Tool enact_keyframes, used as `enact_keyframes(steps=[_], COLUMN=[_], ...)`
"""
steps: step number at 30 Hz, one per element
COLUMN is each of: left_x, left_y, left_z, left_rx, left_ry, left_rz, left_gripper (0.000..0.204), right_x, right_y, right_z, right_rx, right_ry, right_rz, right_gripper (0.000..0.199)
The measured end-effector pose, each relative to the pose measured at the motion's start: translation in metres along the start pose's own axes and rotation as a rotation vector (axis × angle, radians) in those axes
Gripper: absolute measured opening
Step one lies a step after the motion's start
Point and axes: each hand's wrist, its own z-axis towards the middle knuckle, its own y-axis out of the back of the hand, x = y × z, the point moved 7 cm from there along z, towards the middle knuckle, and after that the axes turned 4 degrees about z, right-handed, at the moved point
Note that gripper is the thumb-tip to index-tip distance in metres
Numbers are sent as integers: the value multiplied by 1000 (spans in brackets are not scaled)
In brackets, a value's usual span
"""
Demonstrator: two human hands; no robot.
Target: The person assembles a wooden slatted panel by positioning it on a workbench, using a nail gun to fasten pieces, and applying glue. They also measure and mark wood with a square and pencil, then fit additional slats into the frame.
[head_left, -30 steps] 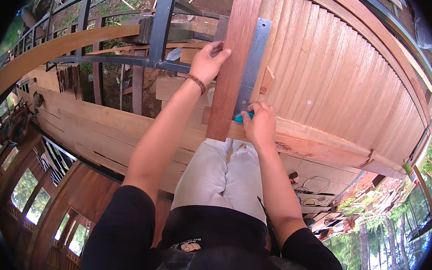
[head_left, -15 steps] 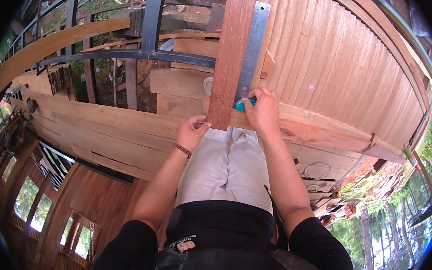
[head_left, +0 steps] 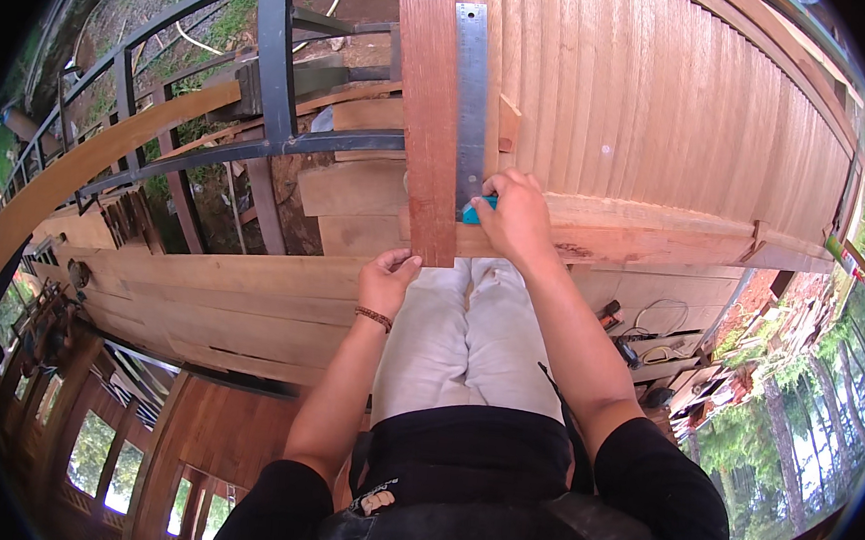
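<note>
A long reddish wooden board (head_left: 428, 119) runs away from me, its near end just above my trousers. My left hand (head_left: 386, 277) is closed at the near left corner of this board, thumb and fingertips at its edge. A try square with a steel blade and a teal handle (head_left: 473, 92) lies along the board's right side, its blade pointing away. My right hand (head_left: 518, 216) grips the teal handle near the board's near end. The undersides of the fingers on both hands are hidden.
A slatted wooden panel (head_left: 655, 105) fills the right, with a thick beam (head_left: 636, 234) along its near edge. A dark metal frame (head_left: 281, 69) stands at the left. Planks (head_left: 221, 285) run across below, and a curved wooden strip (head_left: 100, 146) arcs at far left. Tools and cord lie at lower right.
The view has shifted, so the board and square appear further left. My right hand keeps its hold on the square, and my left hand stays at the board's near corner.
</note>
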Motion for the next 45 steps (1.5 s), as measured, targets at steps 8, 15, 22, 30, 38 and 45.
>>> enact_keyframes(steps=[8,15,22,30,38,45], left_x=[-19,-21,-21,-22,-17,-11], left_y=[-5,-6,-7,-8,-6,-5], left_z=[-9,-9,-7,-9,-7,-4], left_rx=[21,38,50,61,57,67], left_ry=[38,81,82,74,58,45], left_rz=[-68,-83,-87,-122,-122,-92], left_gripper=[24,23,22,21,22,21], right_x=[-4,-1,-6,-7,-7,-6], right_y=[-3,-2,-4,-1,0,-2], right_z=[1,-1,-1,-2,-3,-3], right_rx=[3,14,14,0,-22,-38], right_ry=[-13,-41,-53,-58,-57,-35], right_rz=[-11,-24,-14,15,32,27], right_gripper=[16,13,14,14,14,13])
